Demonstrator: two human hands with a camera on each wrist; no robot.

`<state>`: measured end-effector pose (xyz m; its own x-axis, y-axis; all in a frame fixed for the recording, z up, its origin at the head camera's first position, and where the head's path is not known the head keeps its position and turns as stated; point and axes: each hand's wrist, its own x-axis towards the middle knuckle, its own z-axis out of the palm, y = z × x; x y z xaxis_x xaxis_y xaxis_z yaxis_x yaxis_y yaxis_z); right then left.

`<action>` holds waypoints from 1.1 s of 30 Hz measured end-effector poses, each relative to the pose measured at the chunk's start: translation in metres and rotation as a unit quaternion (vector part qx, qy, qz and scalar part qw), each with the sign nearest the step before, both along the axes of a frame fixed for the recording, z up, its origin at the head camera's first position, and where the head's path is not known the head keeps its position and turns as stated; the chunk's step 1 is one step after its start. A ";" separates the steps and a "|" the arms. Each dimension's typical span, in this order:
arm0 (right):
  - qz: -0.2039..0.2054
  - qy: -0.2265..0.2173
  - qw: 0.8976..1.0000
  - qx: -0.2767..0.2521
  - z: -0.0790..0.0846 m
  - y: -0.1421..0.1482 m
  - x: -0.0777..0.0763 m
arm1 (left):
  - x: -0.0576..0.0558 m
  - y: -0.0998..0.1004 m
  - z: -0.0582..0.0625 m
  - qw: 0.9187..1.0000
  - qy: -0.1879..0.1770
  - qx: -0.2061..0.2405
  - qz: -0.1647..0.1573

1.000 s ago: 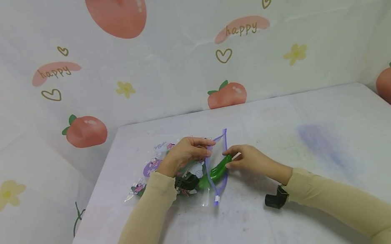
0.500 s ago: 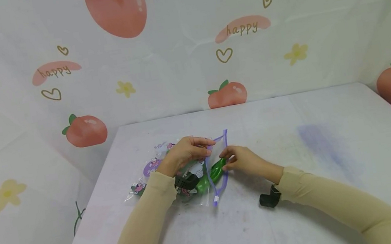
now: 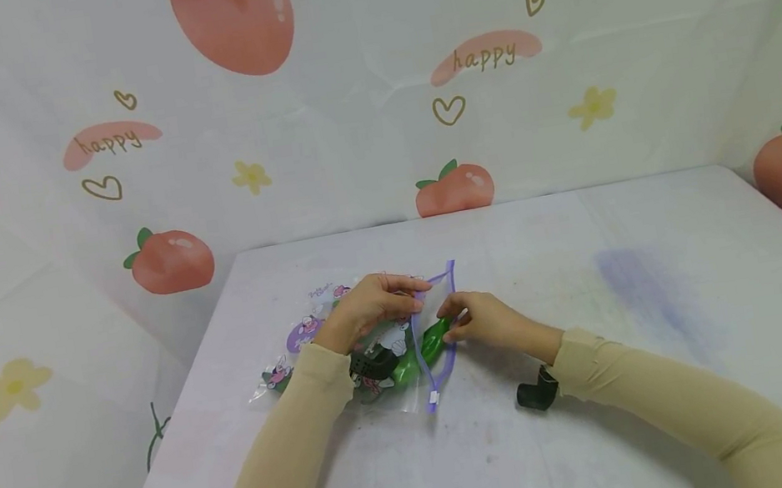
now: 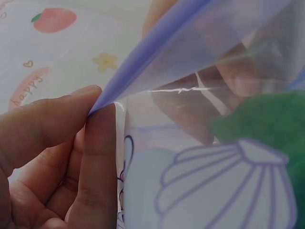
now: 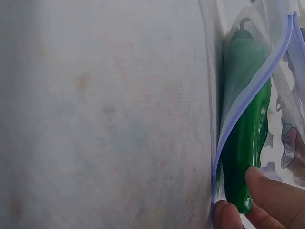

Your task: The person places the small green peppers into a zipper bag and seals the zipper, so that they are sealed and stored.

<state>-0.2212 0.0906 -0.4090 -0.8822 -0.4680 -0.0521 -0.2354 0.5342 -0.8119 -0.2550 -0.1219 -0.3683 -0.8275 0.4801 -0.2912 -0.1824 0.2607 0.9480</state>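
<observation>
A clear zip bag with cartoon prints and a purple zip edge lies on the table, its mouth gaping to the right. My left hand pinches the upper part of that purple edge between thumb and fingers, as the left wrist view shows up close on the zip strip. A shiny green chili pepper reaches through the mouth, stem end inside. Its tip is held by my right hand, thumb and fingers around the pepper. Other green shapes inside the bag are partly hidden by the left hand and prints.
A white zip slider sits at the near end of the purple edge. Black wrist cameras hang by both cuffs. The pale table is backed by a peach-printed cloth, with a green string at left.
My right hand has moved left, pushing the green chili pepper farther into the zip bag. The left hand keeps its pinch on the bag's edge and has hardly moved.
</observation>
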 end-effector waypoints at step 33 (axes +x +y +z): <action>0.030 -0.005 0.995 -0.098 0.015 0.020 0.021 | 0.002 0.001 0.000 1.000 0.002 0.002 0.015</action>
<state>-0.2006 0.1108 -0.3937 -0.8527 -0.5212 0.0361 -0.2524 0.3503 -0.9020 -0.2531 -0.1213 -0.3687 -0.8424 0.4566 -0.2861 -0.1859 0.2521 0.9497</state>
